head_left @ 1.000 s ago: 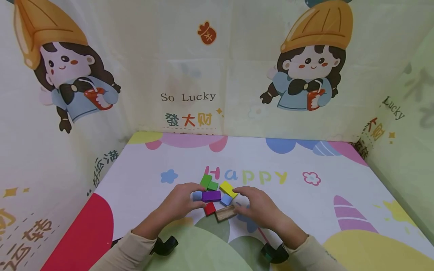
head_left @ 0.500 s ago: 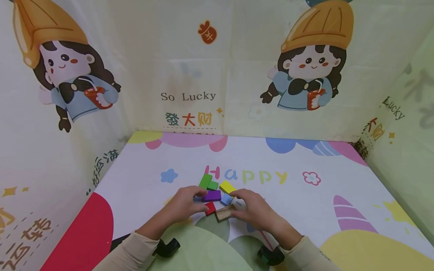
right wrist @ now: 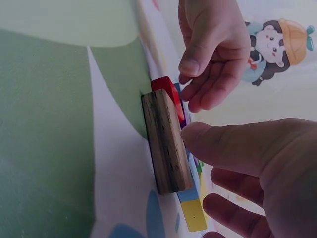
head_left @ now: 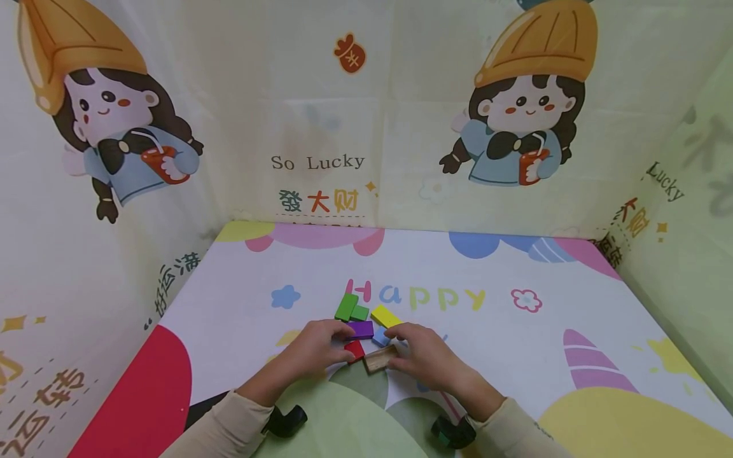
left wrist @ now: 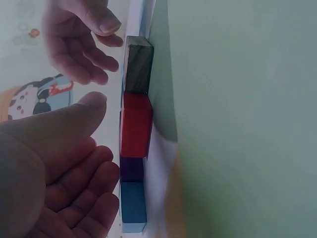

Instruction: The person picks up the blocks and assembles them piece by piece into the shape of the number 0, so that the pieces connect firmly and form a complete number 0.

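Small toy blocks lie grouped on the mat: a long green one (head_left: 346, 306), a small green one (head_left: 360, 313), a yellow one (head_left: 385, 315), a purple one (head_left: 362, 329), a light blue one (head_left: 380, 337), a red one (head_left: 355, 351) and a bare wooden one (head_left: 378, 360). My left hand (head_left: 315, 346) sits at the group's left, thumb by the red block, fingertips at the purple. In the left wrist view another blue block (left wrist: 133, 206) lies beneath its fingers. On the other side my right hand (head_left: 426, 356) has its thumb by the wooden block and fingers near the yellow.
The blocks lie on a printed mat (head_left: 487, 337) bearing the word "Happy". Patterned cloth walls (head_left: 412, 127) rise at the back and both sides. Black wrist mounts (head_left: 286, 421) show under the sleeves.
Both hands have drawn closer together: the left moved right and now covers the blue block at the left, the right moved left. The block layout looks nearly the same.
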The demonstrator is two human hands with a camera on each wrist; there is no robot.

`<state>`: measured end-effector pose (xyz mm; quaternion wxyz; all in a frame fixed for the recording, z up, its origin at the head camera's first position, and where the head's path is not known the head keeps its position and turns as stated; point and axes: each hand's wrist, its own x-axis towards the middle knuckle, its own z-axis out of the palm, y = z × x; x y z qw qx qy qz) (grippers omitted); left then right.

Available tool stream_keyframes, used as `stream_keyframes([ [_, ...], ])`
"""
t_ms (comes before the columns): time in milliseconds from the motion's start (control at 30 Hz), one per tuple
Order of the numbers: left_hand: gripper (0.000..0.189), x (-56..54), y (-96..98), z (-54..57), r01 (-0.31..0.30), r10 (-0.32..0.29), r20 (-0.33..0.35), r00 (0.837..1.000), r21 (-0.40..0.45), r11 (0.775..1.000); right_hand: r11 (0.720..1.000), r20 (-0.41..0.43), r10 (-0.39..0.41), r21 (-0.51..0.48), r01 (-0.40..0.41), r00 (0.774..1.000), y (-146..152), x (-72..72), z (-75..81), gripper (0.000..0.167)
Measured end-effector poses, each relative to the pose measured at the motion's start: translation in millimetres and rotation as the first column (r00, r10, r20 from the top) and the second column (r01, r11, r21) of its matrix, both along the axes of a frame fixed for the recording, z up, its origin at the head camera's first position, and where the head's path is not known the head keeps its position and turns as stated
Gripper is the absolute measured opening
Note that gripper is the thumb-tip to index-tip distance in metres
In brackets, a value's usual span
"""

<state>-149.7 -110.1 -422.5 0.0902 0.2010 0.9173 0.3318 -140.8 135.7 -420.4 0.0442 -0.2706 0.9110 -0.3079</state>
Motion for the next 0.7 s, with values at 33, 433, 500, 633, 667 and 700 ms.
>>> stream_keyframes([
  [33,0.039,0.1,0.5,0.1,0.000,0.000,0.003,1.000,-0.007,1.000,1.000,-0.001,0.001,0.003,-0.001,1.000,-0.3,-0.1,-0.2,0.039],
  [433,0.032,-0.2,4.4,-1.9,-0.009,0.011,0.027,1.000,-0.046,0.999,1.000,-0.018,0.023,0.015,-0.023,1.000,-3.4,-0.4,-4.4,0.031],
  [500,0.031,0.1,4.3,-1.9,-0.012,0.013,0.035,0.999,-0.047,0.999,1.000,-0.023,0.025,0.010,-0.025,0.999,-3.8,-0.3,-4.7,0.030],
  [633,0.031,0.7,4.2,-2.8,-0.008,0.010,0.042,0.999,-0.043,0.999,1.000,-0.029,0.024,0.009,-0.023,0.999,-4.8,-0.5,-5.3,0.029],
  [667,0.031,0.9,4.0,-3.0,-0.005,0.007,0.042,0.999,-0.042,0.999,1.000,-0.032,0.023,0.008,-0.022,0.999,-5.1,-0.7,-5.6,0.029],
  [700,0.031,1.0,3.8,-3.3,-0.001,0.003,0.042,0.999,-0.040,0.999,1.000,-0.034,0.021,0.006,-0.021,0.999,-5.5,-0.8,-5.8,0.029],
])
